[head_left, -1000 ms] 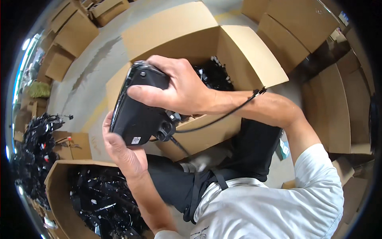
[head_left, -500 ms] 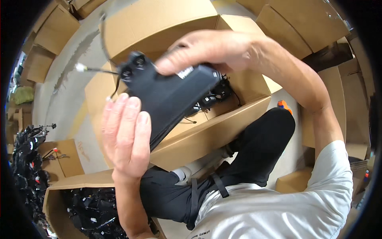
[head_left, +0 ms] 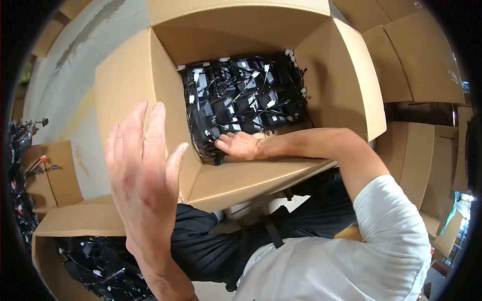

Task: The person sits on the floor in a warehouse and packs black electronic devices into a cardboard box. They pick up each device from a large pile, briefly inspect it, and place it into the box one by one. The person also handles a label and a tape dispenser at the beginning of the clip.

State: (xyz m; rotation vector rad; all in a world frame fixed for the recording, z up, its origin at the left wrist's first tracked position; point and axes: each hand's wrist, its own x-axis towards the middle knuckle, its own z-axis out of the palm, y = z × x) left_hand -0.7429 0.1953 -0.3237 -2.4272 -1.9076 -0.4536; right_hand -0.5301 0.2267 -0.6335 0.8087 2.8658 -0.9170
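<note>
My right hand reaches down inside a large open cardboard box. Its fingers are bent round a black plastic unit at the near left of the packed units, and much of that unit is hidden beneath the hand. Several similar black units with thin black cables and white connectors lie in rows on the box bottom. Above the box's left flap, my left hand is raised with its fingers stretched out and thumb apart, holding nothing.
A second cardboard box at the lower left holds a heap of black cabled parts. More black parts are piled at the far left beside a cardboard sheet. Cardboard boxes stand along the right.
The black unit held between both hands over the box has gone down into it with my right hand. My left hand has let go. The view has shifted to look into the box.
</note>
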